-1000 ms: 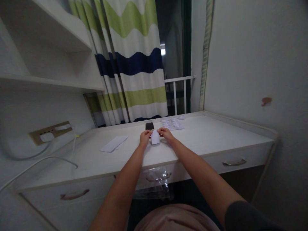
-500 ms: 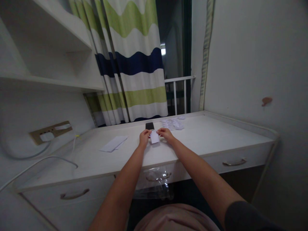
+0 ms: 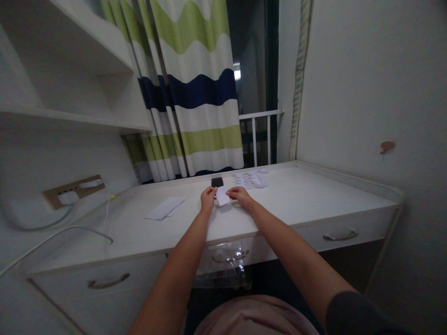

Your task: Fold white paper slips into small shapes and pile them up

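Note:
A small white piece of paper (image 3: 222, 197) is held up just above the desk between both hands. My left hand (image 3: 208, 197) pinches its left edge, and my right hand (image 3: 239, 194) grips the right edge with thumb and fingers. Right behind the paper lies a dark flat rectangular object (image 3: 217, 182), partly covered by it; its kind is unclear. Several small white folded paper pieces (image 3: 252, 178) lie grouped at the back, beyond my right hand. Left of my left hand rest some flat white paper sheets (image 3: 165, 208), overlapping each other.
The white desk (image 3: 296, 200) has a raised rim at the back and right, and drawers with metal handles (image 3: 340, 235) in front. A white cable (image 3: 87, 228) crosses its left end near a wall socket (image 3: 74, 190). Clear plastic (image 3: 226, 265) hangs at the middle drawer. A striped curtain (image 3: 206, 93) hangs behind.
The paper between my hands has tilted and risen slightly, with its lower edge turned. My left hand has shifted a little to the left; the desk things stay put.

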`<state>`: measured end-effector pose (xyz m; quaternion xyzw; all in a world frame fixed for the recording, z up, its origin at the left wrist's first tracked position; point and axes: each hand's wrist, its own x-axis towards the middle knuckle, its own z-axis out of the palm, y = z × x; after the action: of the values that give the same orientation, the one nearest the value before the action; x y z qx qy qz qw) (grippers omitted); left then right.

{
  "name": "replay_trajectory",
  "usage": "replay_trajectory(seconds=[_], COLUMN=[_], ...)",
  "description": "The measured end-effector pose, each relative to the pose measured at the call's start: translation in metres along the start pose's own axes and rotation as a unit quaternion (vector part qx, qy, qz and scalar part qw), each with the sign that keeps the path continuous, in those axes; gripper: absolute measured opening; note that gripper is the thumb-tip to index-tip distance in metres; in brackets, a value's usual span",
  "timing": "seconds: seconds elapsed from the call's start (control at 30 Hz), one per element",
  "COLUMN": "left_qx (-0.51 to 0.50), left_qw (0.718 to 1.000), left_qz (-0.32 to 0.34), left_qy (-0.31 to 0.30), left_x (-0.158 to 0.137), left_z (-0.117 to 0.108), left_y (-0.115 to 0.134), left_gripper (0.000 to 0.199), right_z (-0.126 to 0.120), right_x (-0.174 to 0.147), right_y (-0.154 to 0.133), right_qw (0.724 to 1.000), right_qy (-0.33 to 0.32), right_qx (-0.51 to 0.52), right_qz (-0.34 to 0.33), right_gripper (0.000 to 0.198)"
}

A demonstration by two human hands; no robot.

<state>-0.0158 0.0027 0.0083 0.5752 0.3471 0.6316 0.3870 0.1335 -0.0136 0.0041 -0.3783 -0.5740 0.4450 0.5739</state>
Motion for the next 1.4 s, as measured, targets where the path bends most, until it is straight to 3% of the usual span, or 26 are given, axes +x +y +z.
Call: replay_trajectory(seconds=[0.17, 0.4, 0.6, 0.9, 1.3, 1.4], left_qx=[0.010, 0.002, 0.003, 0.009, -0.001, -0.031], left_qw=[1.000, 1.000, 1.000, 0.999, 0.996, 0.997], left_qz=[0.007, 0.002, 0.005, 0.018, 0.008, -0.019], left_qy=[0.002, -0.005, -0.001, 0.044, 0.086, 0.064], left_x=[-0.0008, -0.0013, -0.0006, 0.0030, 0.0066, 0.0038], left_z=[0.0005, -0.0002, -0.0005, -0.0032, -0.0054, -0.0034], left_y=[0.0008, 0.0001, -0.0014, -0.0028, -0.0047, -0.0005], left_gripper=[0.021, 0.021, 0.022, 0.022, 0.027, 0.029], right_z=[0.0005, 0.0028, 0.0028, 0.0052, 0.0053, 0.0049], right_x=[-0.0001, -0.0063, -0.0068, -0.0055, -0.0080, -0.0081], right_y=[-0.0011, -0.0034, -0.0044, -0.0019, -0.0040, -0.0040], right_qw=[1.000, 0.999, 0.997, 0.995, 0.995, 0.995], right_qy=[0.006, -0.034, -0.042, -0.061, -0.069, -0.061], right_qx=[-0.004, -0.028, -0.063, -0.018, 0.028, 0.031], right_qz=[-0.019, 0.029, 0.001, 0.080, 0.073, 0.077], right_gripper=[0.022, 0.029, 0.033, 0.017, 0.006, 0.004])
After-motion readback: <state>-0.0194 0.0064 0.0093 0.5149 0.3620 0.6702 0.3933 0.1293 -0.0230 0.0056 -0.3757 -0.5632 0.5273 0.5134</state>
